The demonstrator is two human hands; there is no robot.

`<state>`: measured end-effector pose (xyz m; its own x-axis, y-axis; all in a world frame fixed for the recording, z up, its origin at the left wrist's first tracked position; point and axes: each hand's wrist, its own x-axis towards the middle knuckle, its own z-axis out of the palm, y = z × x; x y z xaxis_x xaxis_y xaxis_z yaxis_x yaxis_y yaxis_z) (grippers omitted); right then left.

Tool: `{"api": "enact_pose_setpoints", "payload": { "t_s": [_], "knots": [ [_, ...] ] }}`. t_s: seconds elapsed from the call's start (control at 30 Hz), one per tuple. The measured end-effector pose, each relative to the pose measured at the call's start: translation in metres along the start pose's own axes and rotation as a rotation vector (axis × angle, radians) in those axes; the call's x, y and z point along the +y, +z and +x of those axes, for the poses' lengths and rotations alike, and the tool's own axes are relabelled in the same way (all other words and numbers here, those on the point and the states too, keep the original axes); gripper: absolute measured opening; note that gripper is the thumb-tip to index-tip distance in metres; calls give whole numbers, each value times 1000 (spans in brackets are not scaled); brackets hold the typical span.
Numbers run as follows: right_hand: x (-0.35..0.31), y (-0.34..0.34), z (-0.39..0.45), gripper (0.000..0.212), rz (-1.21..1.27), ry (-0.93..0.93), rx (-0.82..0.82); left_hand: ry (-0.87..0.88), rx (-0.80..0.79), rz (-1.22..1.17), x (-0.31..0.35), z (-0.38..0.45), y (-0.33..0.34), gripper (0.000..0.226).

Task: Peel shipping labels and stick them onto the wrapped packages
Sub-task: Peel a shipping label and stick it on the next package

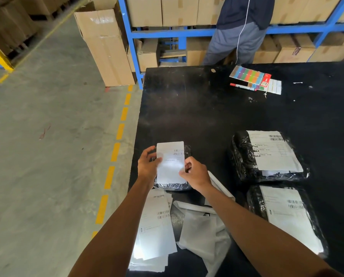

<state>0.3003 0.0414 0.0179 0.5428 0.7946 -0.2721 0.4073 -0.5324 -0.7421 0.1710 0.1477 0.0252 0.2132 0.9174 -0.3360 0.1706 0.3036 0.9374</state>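
Observation:
A white shipping label [170, 156] with barcodes is held up over a black wrapped package [172, 185] at the near left of the black table [187, 108]. My left hand [148, 164] grips the label's left edge. My right hand [195, 173] pinches its lower right corner. The package is mostly hidden behind the label and hands. Two more black wrapped packages lie to the right, one farther [245, 156] and one nearer [257, 202], each with a white label on top. A stack of unpeeled labels [155, 226] lies under my left forearm.
Crumpled white backing sheets [199, 230] lie between my forearms. Coloured sticker sheets [251, 75] and a red marker [242, 86] sit at the table's far side. A person [241, 27] stands behind the table at blue shelving [167, 33] with cardboard boxes. Concrete floor lies left.

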Motion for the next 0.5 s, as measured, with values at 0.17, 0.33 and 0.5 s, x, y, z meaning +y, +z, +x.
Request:
{"api": "enact_pose_setpoints", "payload": {
  "t_s": [0.17, 0.33, 0.5],
  "knots": [
    [-1, 1, 6, 38, 67, -5, 17, 5, -12, 4, 0, 3, 3, 38],
    [-9, 7, 18, 34, 152, 49, 103, 9, -34, -10, 4, 6, 7, 38],
    [-16, 11, 33, 22, 264, 79, 199, 19, -50, -34, 5, 11, 2, 39]
  ]
}}
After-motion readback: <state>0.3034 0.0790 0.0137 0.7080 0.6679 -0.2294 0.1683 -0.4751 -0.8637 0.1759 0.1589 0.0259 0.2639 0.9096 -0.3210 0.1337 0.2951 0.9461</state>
